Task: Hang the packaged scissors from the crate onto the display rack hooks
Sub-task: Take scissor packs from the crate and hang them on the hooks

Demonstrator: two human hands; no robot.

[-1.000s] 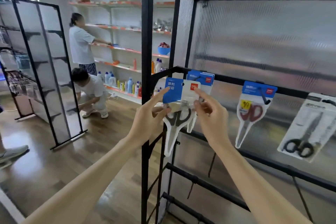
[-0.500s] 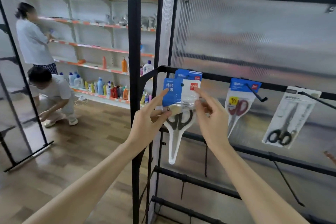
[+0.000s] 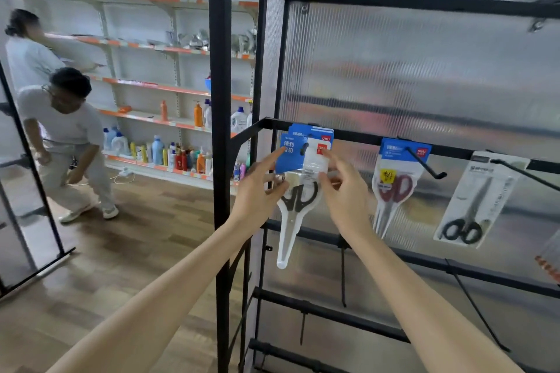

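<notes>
Through the head camera I am seeing the hanging step under way: both hands are pinching the packaged scissors (image 3: 298, 188) up against the horizontal rack bar (image 3: 357, 136), at the left end of it, with the blue header card just below the bar and over another blue card already hanging there. My left hand (image 3: 257, 194) is gripping the card's left edge, index finger stretched up along it; my right hand (image 3: 344, 191) is clamping the right edge between thumb and fingers. The hook itself is hidden behind the card, so I cannot tell whether the slot is on. I judge the next move is pushing the slot fully over the hook, then letting go. Right of this spot along the bar, the red-handled pack (image 3: 395, 185) and the black-handled pack (image 3: 472, 200) are hanging. Compared with half a second ago, the card is sitting closer to the bar.
</notes>
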